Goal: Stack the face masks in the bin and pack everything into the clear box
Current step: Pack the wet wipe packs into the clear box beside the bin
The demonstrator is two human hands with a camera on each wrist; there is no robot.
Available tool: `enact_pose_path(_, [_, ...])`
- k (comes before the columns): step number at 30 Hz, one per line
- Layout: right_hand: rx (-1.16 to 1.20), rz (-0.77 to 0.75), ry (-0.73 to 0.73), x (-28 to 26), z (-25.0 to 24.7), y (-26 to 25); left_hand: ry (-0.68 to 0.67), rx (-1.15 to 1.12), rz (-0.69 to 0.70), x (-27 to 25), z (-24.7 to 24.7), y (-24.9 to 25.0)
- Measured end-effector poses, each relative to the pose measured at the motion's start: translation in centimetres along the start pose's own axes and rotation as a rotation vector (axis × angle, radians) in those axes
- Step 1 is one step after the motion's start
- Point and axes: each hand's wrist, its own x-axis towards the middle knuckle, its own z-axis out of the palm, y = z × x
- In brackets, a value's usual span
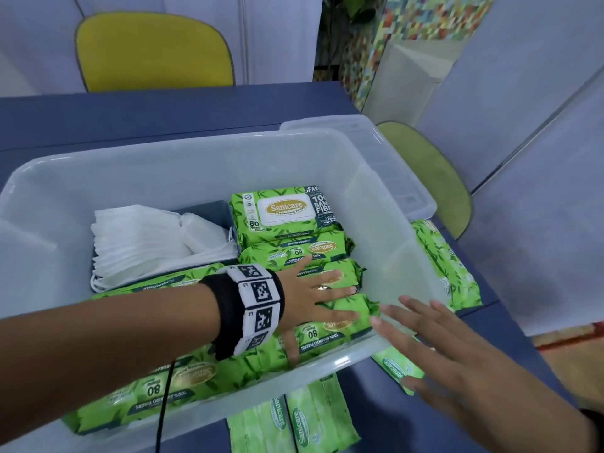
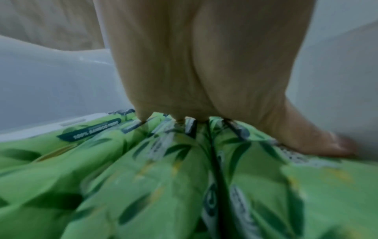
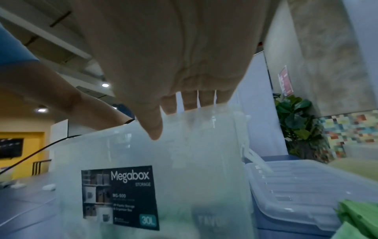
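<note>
A blue table (image 1: 130, 116) bears the translucent clear plastic box (image 1: 98, 178), holding white face masks (image 1: 137, 240) in a grey bin (image 1: 209, 212). The flat left hand (image 1: 310, 299) presses green wipe packs (image 1: 294, 253); the right hand (image 1: 457, 364) hovers outspread, its wrist cut off.

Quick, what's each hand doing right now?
Left hand: open, flat on the green wipes packs.
Right hand: open, holding nothing.

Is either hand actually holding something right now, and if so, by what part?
Nothing is held. The left hand lies flat, fingers straight, pressing on the green wipe packs inside the clear box. The right hand hovers open by the box's near right corner.
</note>
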Motion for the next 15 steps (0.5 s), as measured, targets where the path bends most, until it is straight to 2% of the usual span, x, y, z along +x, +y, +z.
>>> enact_pose_path(6, [0.041, 0.044, 0.283, 0.1, 3.1, -1.0, -0.038, -0.084, 0.004, 0.8, 0.9, -1.0])
enact_pose_path(10, [0.096, -0.066, 0.203, -0.3, 2.5, -0.1, -0.074, -0.059, -0.035, 0.6, 0.3, -0.5])
enact_pose_path(12, [0.341, -0.074, 0.236, -0.4, 1.5, 1.3, -0.084, -0.037, -0.067, 0.3, -0.3, 0.1])
enact_pose_path(14, [0.530, 0.064, 0.454, 0.0, 0.7, 3.9, -0.079, -0.029, -0.107, -0.2, -1.3, 1.0])
enact_pose_path(15, [0.532, 0.168, 0.575, 0.4, 0.7, 5.7, -0.066, -0.035, -0.122, -0.4, -1.8, 1.4])
